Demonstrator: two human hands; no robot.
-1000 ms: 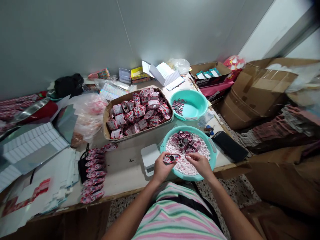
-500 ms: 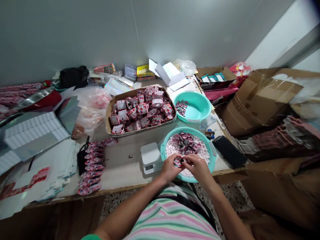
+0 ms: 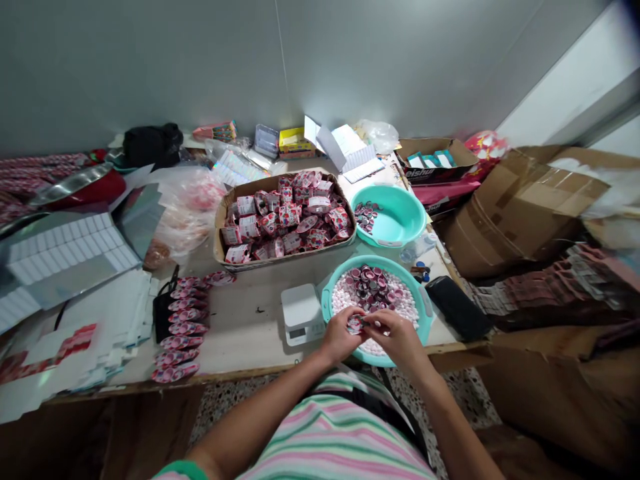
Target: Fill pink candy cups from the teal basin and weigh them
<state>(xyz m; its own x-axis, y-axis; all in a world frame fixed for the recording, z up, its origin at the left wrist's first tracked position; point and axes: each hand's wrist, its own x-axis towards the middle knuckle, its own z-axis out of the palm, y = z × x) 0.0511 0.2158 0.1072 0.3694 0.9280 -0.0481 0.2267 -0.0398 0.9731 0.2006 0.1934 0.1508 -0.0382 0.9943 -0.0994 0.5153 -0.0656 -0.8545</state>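
Observation:
Over the near rim of a turquoise basin (image 3: 426, 313), my left hand (image 3: 341, 333) is closed on a small pink and red printed packet (image 3: 355, 324). My right hand (image 3: 393, 328) meets it from the right, its fingers pinched at the packet's edge; what they hold is too small to make out. Inside the basin lie white-pink beads (image 3: 344, 293) with a heap of dark round caps (image 3: 373, 285) on top. A cardboard box (image 3: 285, 261) full of similar printed packets stands behind and to the left.
Left of the basin is a white scale (image 3: 301, 307). A second turquoise basin (image 3: 403, 213) with some caps stands behind. A black pouch (image 3: 457, 307) lies at the right. Printed packets (image 3: 185, 327) form a column at the left, beside stacked white cards (image 3: 107, 333).
The view has shifted slightly. Both hands stay together over the basin, and the packet and the right fingers have turned a little.

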